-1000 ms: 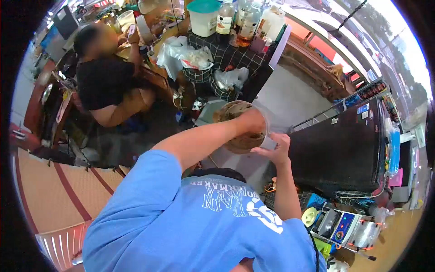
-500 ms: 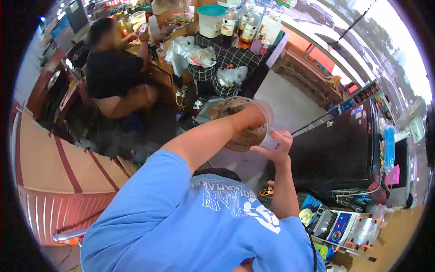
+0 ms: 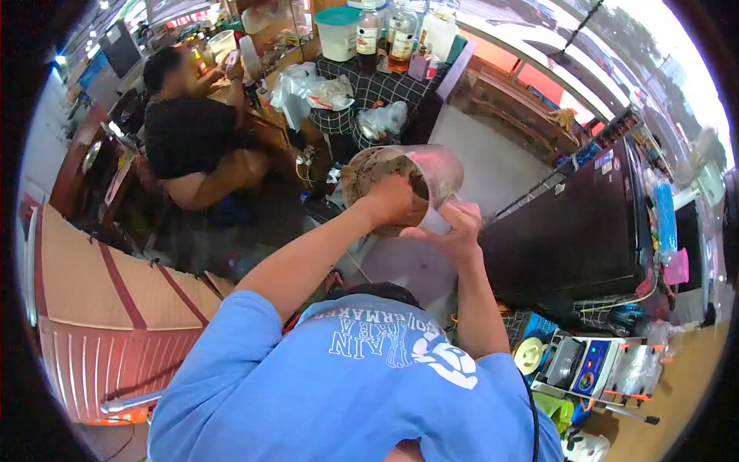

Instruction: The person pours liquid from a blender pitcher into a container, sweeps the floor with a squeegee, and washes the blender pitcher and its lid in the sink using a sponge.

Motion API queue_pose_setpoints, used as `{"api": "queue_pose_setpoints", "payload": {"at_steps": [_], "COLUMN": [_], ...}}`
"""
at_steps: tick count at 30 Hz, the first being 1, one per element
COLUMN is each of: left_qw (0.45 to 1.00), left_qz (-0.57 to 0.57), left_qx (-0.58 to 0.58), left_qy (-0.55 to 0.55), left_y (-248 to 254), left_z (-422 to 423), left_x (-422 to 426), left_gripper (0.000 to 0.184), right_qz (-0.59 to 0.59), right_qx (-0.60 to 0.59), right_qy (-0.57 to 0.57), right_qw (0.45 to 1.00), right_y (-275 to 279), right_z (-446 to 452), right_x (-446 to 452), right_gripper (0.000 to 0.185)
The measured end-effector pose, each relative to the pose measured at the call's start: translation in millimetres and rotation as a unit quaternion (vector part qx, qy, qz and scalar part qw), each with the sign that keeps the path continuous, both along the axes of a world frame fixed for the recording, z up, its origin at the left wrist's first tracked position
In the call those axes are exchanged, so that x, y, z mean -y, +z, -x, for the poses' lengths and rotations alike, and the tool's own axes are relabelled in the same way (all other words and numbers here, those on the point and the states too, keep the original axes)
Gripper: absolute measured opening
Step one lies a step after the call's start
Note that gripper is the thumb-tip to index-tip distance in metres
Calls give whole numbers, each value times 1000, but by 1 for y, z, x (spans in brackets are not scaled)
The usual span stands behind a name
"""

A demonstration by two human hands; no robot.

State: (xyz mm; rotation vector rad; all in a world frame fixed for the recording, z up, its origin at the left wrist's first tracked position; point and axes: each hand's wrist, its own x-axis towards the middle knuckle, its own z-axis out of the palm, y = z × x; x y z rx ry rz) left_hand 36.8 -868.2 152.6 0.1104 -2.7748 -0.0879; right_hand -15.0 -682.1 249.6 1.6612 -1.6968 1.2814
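A round, see-through container [image 3: 443,168] is tilted in front of me, with brown, paste-like matter on its inside. My left hand [image 3: 391,200] reaches inside it, fingers curled; whatever they may hold is hidden. My right hand [image 3: 459,229] grips the container's near right edge, its thumb pointing left and its fingers against the wall.
At the left a person in a black top [image 3: 188,127] sits holding a phone [image 3: 232,58]. Bottles [image 3: 400,35] and a teal-lidded tub [image 3: 336,37] stand on a checked cloth ahead. A black fridge [image 3: 566,231] is on the right, beside a sealing machine [image 3: 593,368].
My left hand has drawn back from the container's right side toward its middle, and more of the hand shows. The container has tilted further, with my right hand still at its edge.
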Motion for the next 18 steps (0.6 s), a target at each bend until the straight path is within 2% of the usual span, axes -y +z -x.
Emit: {"api": "queue_pose_setpoints", "payload": {"at_steps": [1,2,3,4,6,7,8,10,11,12,14,16,18], "left_qw": [985,939,954,953,986,988,988,982,966,967,948,969,975], "left_qz": [-92,-180,-189,-190,-92,-141,-143,-52,-96,-98,-94,-206,-52], "left_qx": [122,240,136,137,135,57,58,182,233,231,252,115,200], "left_qy": [-86,-168,-188,-191,21,28,30,6,-59,-52,-167,-77,-80], "left_y": [6,11,13,35,98,82,71,52,41,32,34,54,80], "left_z": [5,11,12,8,-9,-12,-11,-7,-2,9,21,23,57], "left_x": [-2,-3,-1,-1,-1,11,11,9,4,1,-4,-4,5], "left_gripper": [23,28,35,35,41,31,31,23,21,21,21,18,16], "right_qz": [-2,0,-3,-6,-7,-5,-7,7,7,19,29,5,7], "right_qx": [-3,-3,4,12,13,13,14,-22,-24,-22,-22,-29,-24], "right_qy": [22,18,11,5,-1,-5,-3,-24,-17,7,38,16,33], "right_qw": [1000,1000,1000,1000,1000,1000,1000,999,1000,1000,999,999,999], "right_y": [2,0,-2,-5,-8,-10,-9,-4,-5,-8,-10,-8,-5], "right_z": [0,0,2,3,8,9,9,8,8,8,6,8,11], "right_x": [2,2,2,1,0,0,-1,1,5,9,12,8,10], "right_gripper": [65,65,66,67,65,64,64,66,66,67,68,65,66]}}
